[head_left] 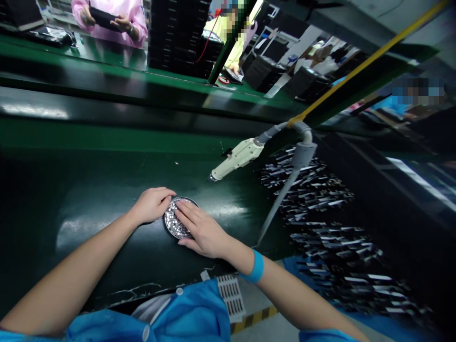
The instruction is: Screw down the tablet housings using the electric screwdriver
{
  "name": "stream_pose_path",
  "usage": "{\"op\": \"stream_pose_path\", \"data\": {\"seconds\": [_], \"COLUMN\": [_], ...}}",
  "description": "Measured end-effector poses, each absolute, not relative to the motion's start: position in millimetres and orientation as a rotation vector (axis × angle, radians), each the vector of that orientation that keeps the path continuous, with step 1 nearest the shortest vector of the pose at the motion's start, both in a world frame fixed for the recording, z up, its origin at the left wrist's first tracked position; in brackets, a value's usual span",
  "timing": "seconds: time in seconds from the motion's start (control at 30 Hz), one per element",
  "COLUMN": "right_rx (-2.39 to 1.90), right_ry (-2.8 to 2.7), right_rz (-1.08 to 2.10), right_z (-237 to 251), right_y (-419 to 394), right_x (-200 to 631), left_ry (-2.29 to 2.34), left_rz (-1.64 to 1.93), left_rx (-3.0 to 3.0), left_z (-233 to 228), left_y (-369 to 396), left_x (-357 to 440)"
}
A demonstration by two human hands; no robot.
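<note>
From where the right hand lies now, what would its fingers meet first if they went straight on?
The right hand lies on the round dish of small metal parts, fingers pointing up-left. Straight on, they would probably first meet the left hand at the dish's far rim.

Factory assembly line

A long green conveyor belt (107, 137), a hanging electric screwdriver (237, 159), stacked black trays (178, 33) and smocked co-workers (114, 21) at their stations.

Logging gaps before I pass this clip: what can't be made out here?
- Head view, dish: its right part lies under the right hand; the small shiny bits in it are too small to identify.
- Left hand: fingertips curl at the dish rim; whether they pinch anything is hidden.
- Parts pile: motion-blurred streaks.
- Driver: tip too small to read.
- Forearms: cut off by the bottom edge.
</note>
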State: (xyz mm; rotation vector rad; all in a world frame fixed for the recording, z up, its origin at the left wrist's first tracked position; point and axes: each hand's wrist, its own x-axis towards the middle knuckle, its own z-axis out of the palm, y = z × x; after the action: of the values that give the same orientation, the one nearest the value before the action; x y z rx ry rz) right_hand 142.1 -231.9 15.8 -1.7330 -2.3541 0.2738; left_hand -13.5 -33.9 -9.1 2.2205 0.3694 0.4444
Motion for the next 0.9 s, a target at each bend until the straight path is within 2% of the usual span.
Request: {"op": "stream_pose_path", "data": {"seconds": [0.23, 0.4, 0.5, 0.6, 0.73, 0.9], "right_rx": [-1.537, -1.632, -1.675, -1.727, -1.630, -1.413], "right_ry": [-2.421, -2.354, -2.016, -1.393, -0.770, -0.518], "right_rz": [0.363, 0.350, 0.295, 0.295, 0.586, 0.778], "right_z": [21, 20, 15, 10, 8, 15], "right_y": [-260, -259, -252, -245, -225, -200], "right_x": [132, 135, 134, 129, 119, 108], "left_ry": [0.385, 0.377, 0.348, 0.350, 0.366, 0.395], "left_rz": [0.378, 0.331, 0.318, 0.312, 0.336, 0.357], "left_rx": [2.298, 2.380, 2.383, 2.374, 2.283, 2.239], "left_z": [-4, -7, -8, -7, -5, -5], "left_y": [-37, -38, -38, -38, -37, -35], "left_x": [-13, -10, -11, -12, -13, -13]}}
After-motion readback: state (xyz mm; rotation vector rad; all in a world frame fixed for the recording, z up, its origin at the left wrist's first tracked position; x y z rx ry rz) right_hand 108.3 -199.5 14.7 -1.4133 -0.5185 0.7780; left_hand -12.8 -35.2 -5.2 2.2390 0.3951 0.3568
